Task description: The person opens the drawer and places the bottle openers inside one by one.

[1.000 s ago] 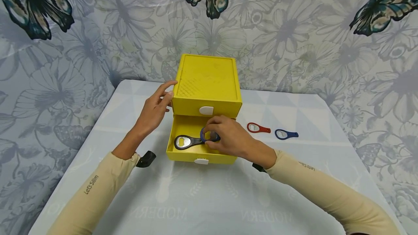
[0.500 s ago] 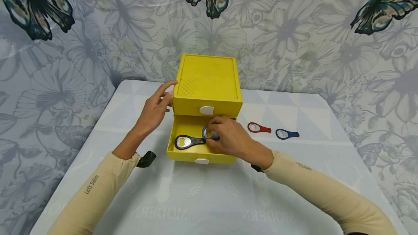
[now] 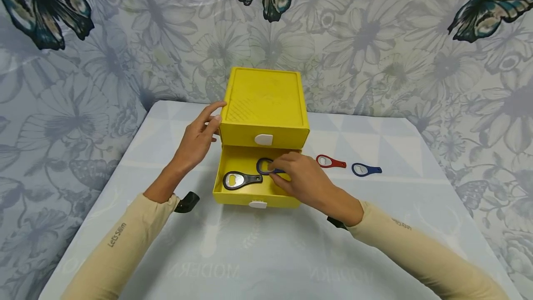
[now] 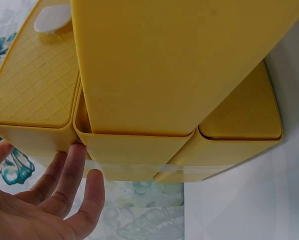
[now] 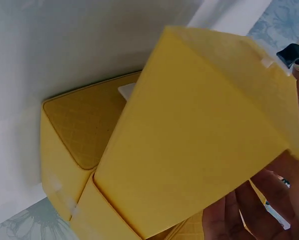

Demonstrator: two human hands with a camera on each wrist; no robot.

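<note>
A yellow drawer unit [image 3: 264, 98] stands on the table with one drawer [image 3: 220, 193] pulled out. Inside that drawer lies a black bottle opener [image 3: 242, 180], its handle pointing right. My right hand [image 3: 306, 177] reaches over the drawer's right side and pinches a blue bottle opener [image 3: 263, 166] by its handle, the ring end facing left. My left hand [image 3: 197, 140] touches the unit's left side with extended fingers, as the left wrist view also shows. In the right wrist view the drawer wall [image 5: 189, 135] hides most of the right hand.
To the right of the unit, a red bottle opener [image 3: 331, 161] and another blue bottle opener [image 3: 366, 169] lie on the table [image 3: 266, 253]. The drawers above and below the pulled one are closed in the left wrist view. A patterned cloth wall hangs behind.
My right hand has shifted slightly right with the blue opener, which now lies flatter and apart from the black opener's handle. My left hand keeps its place on the unit.
</note>
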